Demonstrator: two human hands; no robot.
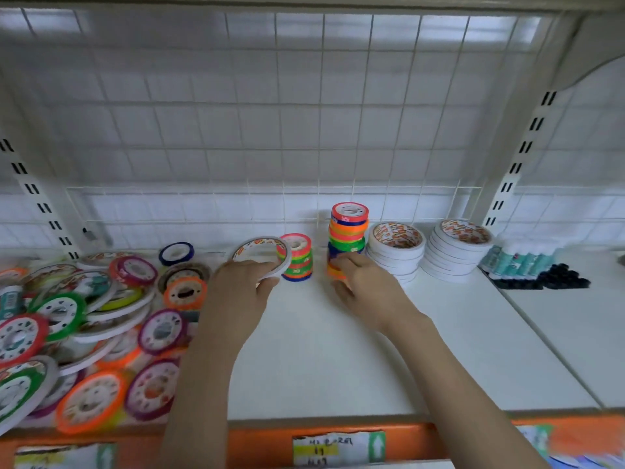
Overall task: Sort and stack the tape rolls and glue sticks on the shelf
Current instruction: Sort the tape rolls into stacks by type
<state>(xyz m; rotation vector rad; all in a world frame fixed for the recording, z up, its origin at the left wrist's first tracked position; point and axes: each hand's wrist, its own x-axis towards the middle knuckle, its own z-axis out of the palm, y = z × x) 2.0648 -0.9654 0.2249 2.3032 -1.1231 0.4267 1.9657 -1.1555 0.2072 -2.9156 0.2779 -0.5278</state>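
Left hand (241,282) pinches white roll (262,257) (tilted).

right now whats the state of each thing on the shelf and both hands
left hand: holds white tape roll, tilted
right hand: grips base of tall coloured stack
short coloured stack: upright, free
two white roll stacks: upright, side by side
loose rolls: unsorted heap, left
glue sticks: grouped, far right
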